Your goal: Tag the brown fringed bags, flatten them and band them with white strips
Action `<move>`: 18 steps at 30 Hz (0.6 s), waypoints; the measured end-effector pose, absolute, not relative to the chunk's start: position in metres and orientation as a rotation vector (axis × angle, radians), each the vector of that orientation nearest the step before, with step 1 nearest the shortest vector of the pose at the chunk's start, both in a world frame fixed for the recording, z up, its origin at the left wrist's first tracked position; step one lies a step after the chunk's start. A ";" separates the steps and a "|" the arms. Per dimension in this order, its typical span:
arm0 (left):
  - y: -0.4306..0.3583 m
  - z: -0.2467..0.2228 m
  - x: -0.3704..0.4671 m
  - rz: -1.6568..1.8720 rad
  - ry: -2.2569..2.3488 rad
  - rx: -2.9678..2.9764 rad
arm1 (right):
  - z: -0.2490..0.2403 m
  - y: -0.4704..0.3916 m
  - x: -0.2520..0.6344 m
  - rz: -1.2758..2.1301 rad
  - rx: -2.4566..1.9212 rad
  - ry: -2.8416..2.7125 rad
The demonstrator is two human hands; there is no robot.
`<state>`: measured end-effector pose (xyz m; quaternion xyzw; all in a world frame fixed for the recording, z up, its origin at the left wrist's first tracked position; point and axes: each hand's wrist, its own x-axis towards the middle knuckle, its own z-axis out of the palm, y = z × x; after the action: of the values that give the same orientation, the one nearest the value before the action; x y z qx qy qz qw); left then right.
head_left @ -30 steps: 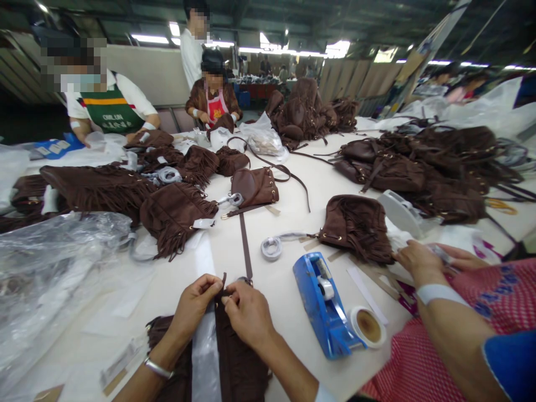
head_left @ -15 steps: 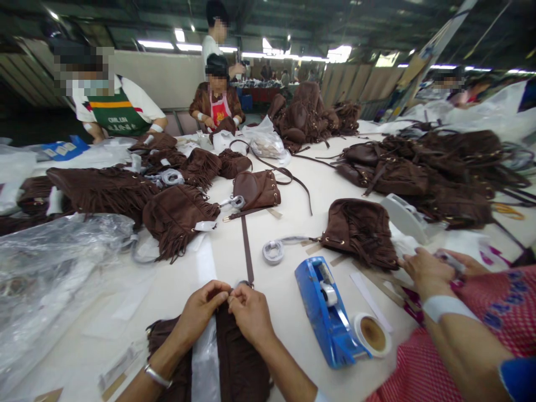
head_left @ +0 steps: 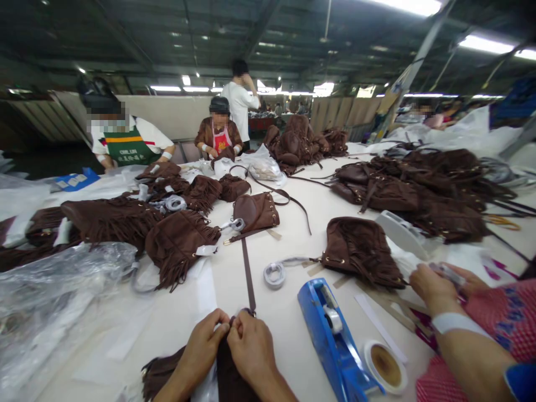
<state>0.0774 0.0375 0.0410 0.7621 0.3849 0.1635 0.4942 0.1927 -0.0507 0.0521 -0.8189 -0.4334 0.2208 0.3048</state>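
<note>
My left hand point(head_left: 204, 347) and my right hand point(head_left: 253, 345) meet at the upper end of a dark brown fringed bag point(head_left: 234, 379), fingertips pinched together on it. Exactly which bit they pinch is hidden by the fingers. From beside my right fingertips a flat brown strap point(head_left: 248, 273) runs away across the white table. A strip of clear plastic lies on the bag between my forearms. To my right are a blue tape dispenser point(head_left: 330, 340) and a roll of tape point(head_left: 384, 365).
A wrapped strap coil point(head_left: 274, 275) and another brown bag point(head_left: 355, 248) lie ahead on the right. A co-worker's hands point(head_left: 439, 285) are at work at the right edge. Clear plastic sheets point(head_left: 62, 312) cover the left side. Brown bags point(head_left: 419, 184) are heaped farther back.
The view has tipped upward, so the table and bags sit lower in the picture. My hands stay pinched at the same spot on the bag. The standing person behind has shifted right.
</note>
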 end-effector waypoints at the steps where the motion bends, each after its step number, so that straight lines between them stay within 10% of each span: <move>1: 0.039 0.040 0.077 0.393 0.921 1.853 | 0.052 -0.051 0.193 0.579 -2.179 -1.146; 18: 0.003 0.043 -0.007 0.728 1.244 2.120 | 0.052 -0.075 0.232 0.352 -2.212 -1.442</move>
<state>-0.0072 0.0027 0.0434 0.7927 0.4649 0.2723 0.2850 0.2323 -0.0746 0.0523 -0.8068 -0.5260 0.1284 0.2363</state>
